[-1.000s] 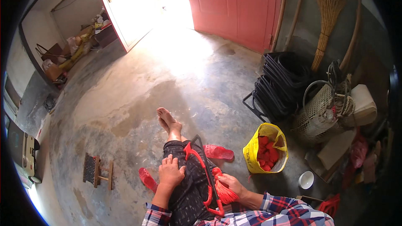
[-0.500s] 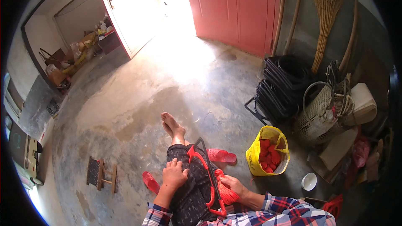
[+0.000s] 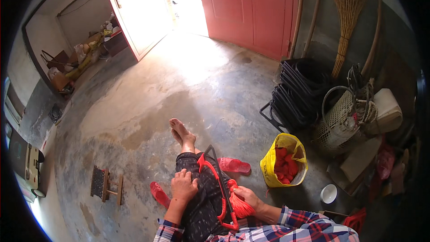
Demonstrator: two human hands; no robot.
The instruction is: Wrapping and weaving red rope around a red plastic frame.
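Our left hand [image 3: 184, 186] lies loosely spread on our dark, pale-flecked cloth trousers [image 3: 199, 214]; our right hand [image 3: 249, 198] pinches a looped bundle of bright red cord [image 3: 241, 208] over our lap, just beside a long red-and-black rod frame [image 3: 222, 187]; whether cord and frame are joined, we cannot tell; to our right stands an open yellow bag [image 3: 269, 173] containing soft red bundles [image 3: 285, 166].

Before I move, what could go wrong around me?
The red-and-black frame lies along your legs with your left hand off it, so it might slide. Strands of the red cord bundle in your right hand could snag on the frame beside them. The white bowl on the floor near the yellow bag might get kicked.
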